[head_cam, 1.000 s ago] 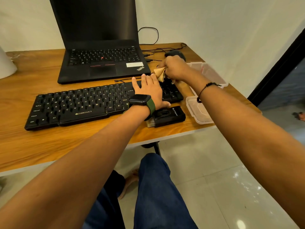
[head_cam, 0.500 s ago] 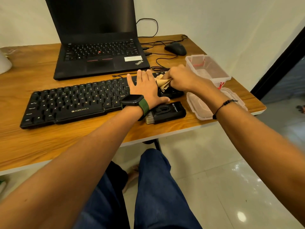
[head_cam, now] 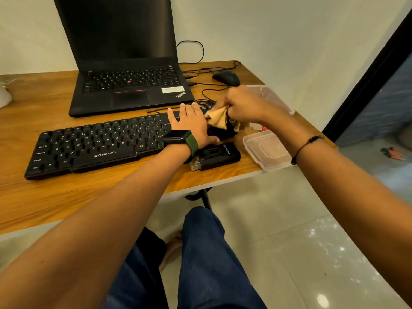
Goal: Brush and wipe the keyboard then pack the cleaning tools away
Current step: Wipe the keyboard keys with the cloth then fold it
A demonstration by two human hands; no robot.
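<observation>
From the head camera, a long black plastic keyboard (head_cam: 98,143) marked ZEBRONICS lies across a wooden desk (head_cam: 44,197) in front of an open black laptop (head_cam: 124,85). The left hand (head_cam: 189,126), a dark watch with a green strap (head_cam: 180,139) on its wrist, lies flat on the right part of the keyboard with its fingers straight and spread. The right hand (head_cam: 245,105) hovers over the keyboard's right end, fingers curled tight round a bunched tan cloth (head_cam: 217,118) that touches the keys there. Just in front of the keyboard's right end lies a black brush block with pale bristles (head_cam: 216,156). Beside it to the right sits a clear plastic lid (head_cam: 267,152), and behind that a clear plastic box (head_cam: 274,99), partly hidden by the right hand. A black mouse (head_cam: 226,78) rests near the desk's far edge.
</observation>
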